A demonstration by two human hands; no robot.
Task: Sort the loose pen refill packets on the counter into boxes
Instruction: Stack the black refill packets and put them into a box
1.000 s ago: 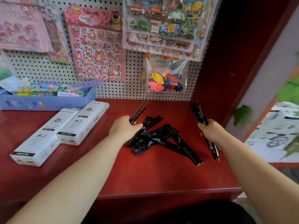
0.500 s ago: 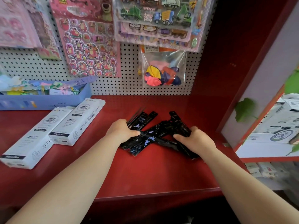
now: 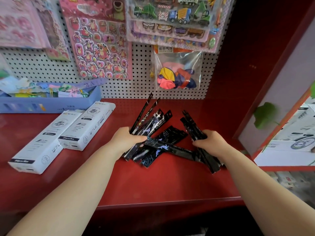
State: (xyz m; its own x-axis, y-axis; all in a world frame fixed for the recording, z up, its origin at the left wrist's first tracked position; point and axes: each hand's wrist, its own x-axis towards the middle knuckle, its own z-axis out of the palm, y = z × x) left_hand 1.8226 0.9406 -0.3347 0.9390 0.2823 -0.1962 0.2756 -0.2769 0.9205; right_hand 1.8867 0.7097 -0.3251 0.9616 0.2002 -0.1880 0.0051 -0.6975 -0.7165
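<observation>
At the far left a blue tray (image 3: 51,103) stuffed with pastel bits sits against the pegboard (image 3: 136,86). Just in front of it two long cartons lie flat on the red counter (image 3: 153,181), side by side and touching: the nearer white box (image 3: 37,147) and the farther white box (image 3: 87,126). Above them a pink bear sticker sheet (image 3: 100,53) hangs on the board.

Further right, the left hand (image 3: 127,139) has its fingers curled round a fan of black refill packets (image 3: 150,120), whose far ends stick up and away toward the pegboard. Between the two hands the loose packets (image 3: 163,148) lie criss-crossed on the counter, right of the middle, well apart from the boxes.

The right hand (image 3: 211,143) is closed round a second bundle of packets (image 3: 192,125). Its far ends are raised and its near ends trail down past the wrist to the counter. Behind, a clear bag of balloons (image 3: 177,72) hangs on the pegboard.
</observation>
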